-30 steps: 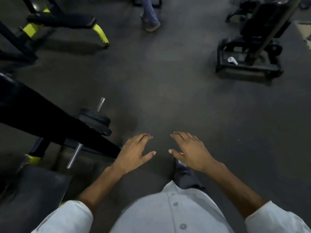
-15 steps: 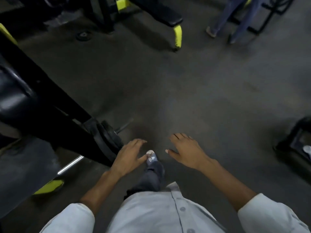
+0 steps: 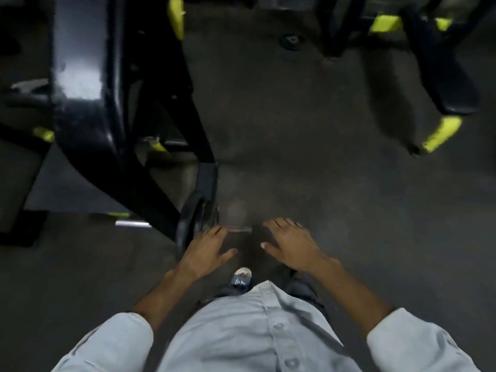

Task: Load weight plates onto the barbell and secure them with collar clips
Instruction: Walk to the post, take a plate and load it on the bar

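Both hands are empty, fingers spread — the left hand (image 3: 206, 248) by the plates (image 3: 192, 224), the right hand (image 3: 291, 244) clear. The bar's bare end (image 3: 239, 230) sticks out between them, probably to take a plate or clip.

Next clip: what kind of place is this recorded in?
Most likely a gym floor. A barbell sleeve carries black weight plates beside a black machine frame with yellow end caps, all on dark matting. Both hands are empty.
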